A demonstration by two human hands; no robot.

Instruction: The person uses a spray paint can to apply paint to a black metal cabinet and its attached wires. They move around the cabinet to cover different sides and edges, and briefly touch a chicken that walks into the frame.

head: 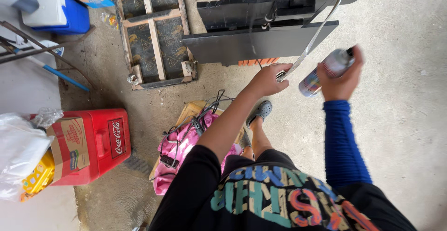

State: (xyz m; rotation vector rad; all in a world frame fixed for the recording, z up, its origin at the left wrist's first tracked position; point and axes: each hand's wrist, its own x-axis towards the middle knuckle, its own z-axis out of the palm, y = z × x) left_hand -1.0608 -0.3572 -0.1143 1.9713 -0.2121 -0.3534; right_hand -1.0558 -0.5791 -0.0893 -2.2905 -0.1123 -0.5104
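Fingers of the left hand (267,80) wrap the curved metal bar (311,40); the right hand (342,75) grips a spray can (326,68) just beside it. Spraying seems underway; next needs the nozzle aimed.

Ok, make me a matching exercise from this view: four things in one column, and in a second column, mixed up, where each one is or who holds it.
Things:
1. spray can
2. curved metal bar
3. red cooler
4. pink cloth

Places:
A. on the floor at the left, a cardboard box against it
B. held in the right hand
C. on the wooden board below the left forearm, cables lying on it
D. gripped at its lower end by the left hand

Pairs: 1-B, 2-D, 3-A, 4-C
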